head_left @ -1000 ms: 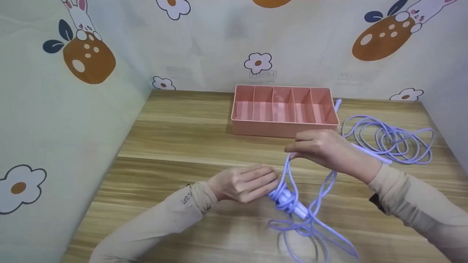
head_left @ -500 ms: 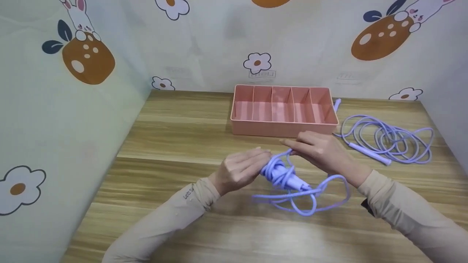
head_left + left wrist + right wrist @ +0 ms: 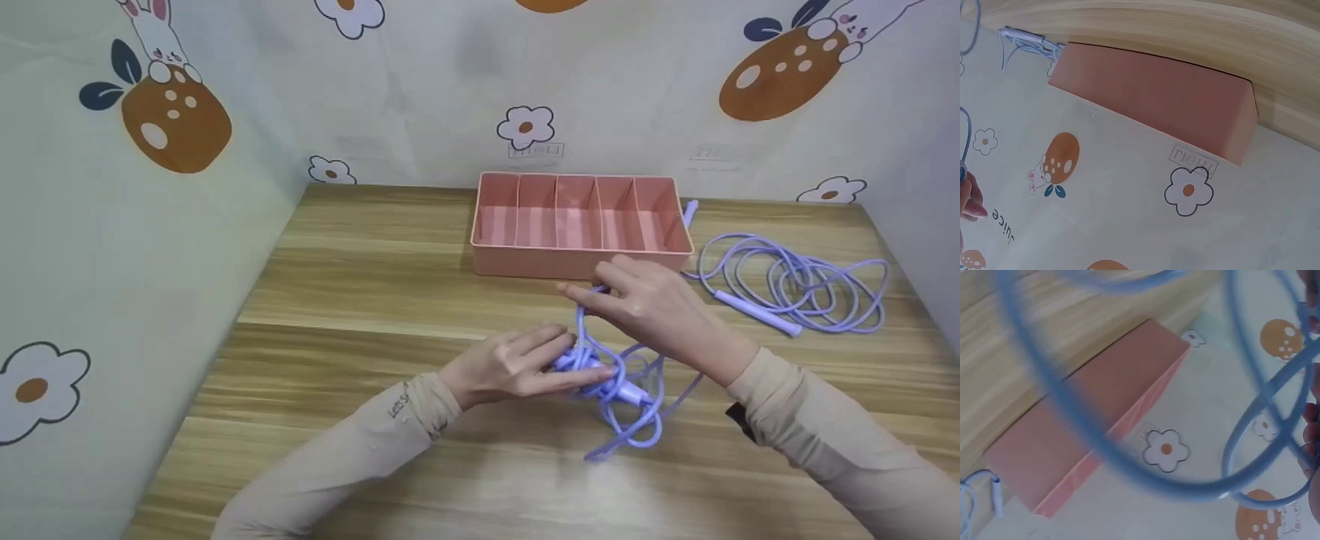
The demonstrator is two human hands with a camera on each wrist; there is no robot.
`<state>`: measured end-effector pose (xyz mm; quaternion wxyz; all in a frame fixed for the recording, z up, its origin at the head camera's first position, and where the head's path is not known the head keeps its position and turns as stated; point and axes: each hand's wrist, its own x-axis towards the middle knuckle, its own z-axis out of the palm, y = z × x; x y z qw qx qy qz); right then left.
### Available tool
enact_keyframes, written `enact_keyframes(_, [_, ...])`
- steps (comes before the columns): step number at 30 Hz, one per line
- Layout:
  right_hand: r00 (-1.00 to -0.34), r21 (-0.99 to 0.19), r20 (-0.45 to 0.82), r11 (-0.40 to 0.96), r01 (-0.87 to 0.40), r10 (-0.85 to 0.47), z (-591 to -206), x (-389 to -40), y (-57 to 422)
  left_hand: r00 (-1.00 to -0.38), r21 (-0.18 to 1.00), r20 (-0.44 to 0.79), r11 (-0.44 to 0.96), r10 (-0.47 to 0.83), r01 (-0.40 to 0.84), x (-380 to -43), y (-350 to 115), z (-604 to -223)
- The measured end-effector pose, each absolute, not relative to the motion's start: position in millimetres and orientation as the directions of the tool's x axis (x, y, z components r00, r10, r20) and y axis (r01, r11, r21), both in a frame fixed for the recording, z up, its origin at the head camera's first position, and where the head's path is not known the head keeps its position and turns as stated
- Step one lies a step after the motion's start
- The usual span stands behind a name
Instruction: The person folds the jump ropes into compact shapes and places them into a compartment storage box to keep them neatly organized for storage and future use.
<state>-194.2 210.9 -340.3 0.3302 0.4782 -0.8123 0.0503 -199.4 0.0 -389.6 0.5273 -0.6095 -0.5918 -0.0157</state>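
A lavender jump rope (image 3: 630,392) is bundled in front of me, its cord wound several times round its handle end. My left hand (image 3: 514,367) grips the wound part from the left, one finger stretched across the cord. Above the bundle, my right hand (image 3: 652,307) pinches a strand drawn upward from it. Loose loops hang below and right of the handle. Close to the right wrist camera, big blurred loops of the cord (image 3: 1185,489) cross the view. Only fingertips (image 3: 974,205) show at the left wrist view's left edge.
A pink five-compartment box (image 3: 585,261) stands behind my hands, near the back wall. To its right lies a second lavender jump rope (image 3: 757,313), loosely coiled on the wooden table (image 3: 360,292). One handle tip (image 3: 690,213) shows beside the box's right side.
The wound bundle rose, then dropped slightly and shifted right. My right hand has pulled the strand up again, and a left finger now lies across the cord. The loose loops swung about.
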Motion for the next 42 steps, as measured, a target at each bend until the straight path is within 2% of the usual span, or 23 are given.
enact_keyframes(5, [-0.324,0.283,0.563,0.546,-0.789,-0.761,-339,-191,204,0.197,-0.63,0.581,0.283,0.79,0.723,-195,2,-392])
enact_keyframes(10, [-0.334,0.245,0.581,0.551,-0.798,-0.742,-342,-192,199,0.1,-0.627,0.514,0.294,0.852,0.722,-191,2,-394])
enact_keyframes(14, [-0.351,0.174,0.612,0.554,-0.814,-0.709,-348,-196,197,0.098,-0.633,0.509,0.294,0.855,0.716,-190,1,-395])
enact_keyframes(21, [-0.506,-0.106,0.585,0.559,-0.822,-0.634,-371,-201,202,0.136,-0.58,0.581,0.291,0.803,0.761,-187,1,-391])
enact_keyframes(27, [-0.54,-0.159,0.52,0.546,-0.823,-0.662,-376,-198,202,0.13,-0.544,0.614,0.297,0.779,0.785,-188,-3,-391])
enact_keyframes(33, [-0.596,-0.27,0.465,0.536,-0.8,-0.655,-373,-193,213,0.098,-0.5,0.614,0.289,0.784,0.817,-194,-12,-397])
enact_keyframes(38, [-0.661,-0.486,0.498,0.451,-0.749,-0.561,-374,-189,223,0.055,-0.421,0.631,0.282,0.774,0.862,-201,-19,-406])
enact_keyframes(42, [-0.702,-0.622,0.512,0.351,-0.7,-0.495,-371,-184,231,-0.01,-0.321,0.668,0.3,0.744,0.898,-207,-25,-412])
